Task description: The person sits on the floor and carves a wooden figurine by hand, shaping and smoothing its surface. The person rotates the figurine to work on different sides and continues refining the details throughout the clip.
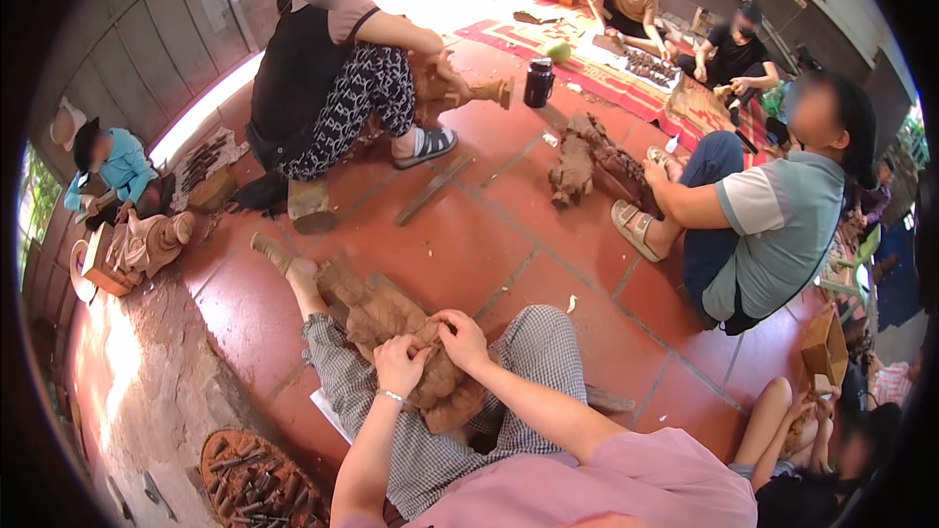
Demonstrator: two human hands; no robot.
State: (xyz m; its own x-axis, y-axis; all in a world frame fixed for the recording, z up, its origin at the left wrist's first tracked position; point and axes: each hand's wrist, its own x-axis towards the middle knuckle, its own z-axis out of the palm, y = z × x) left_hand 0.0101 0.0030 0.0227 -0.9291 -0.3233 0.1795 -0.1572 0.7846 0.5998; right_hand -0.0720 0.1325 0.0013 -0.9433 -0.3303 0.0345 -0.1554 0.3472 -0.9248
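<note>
Across the lap, on checked trousers, a brown wooden carving [391, 323] is laid, rough and knobbly in surface, with its far end stretched out over the red tiled floor [460, 244] towards the foot; it is gripped at its near part by the left hand [401, 364], fingers curled over it, and pressed by the right hand [462, 337], whose fingers are bent narrowly upon the top. Beside the left knee, a round shallow basket [249, 481] is set on the floor and is filled with dark, stick-like tools, while further off a tray of small dark pieces [648, 66] is seen on a patterned mat.
</note>
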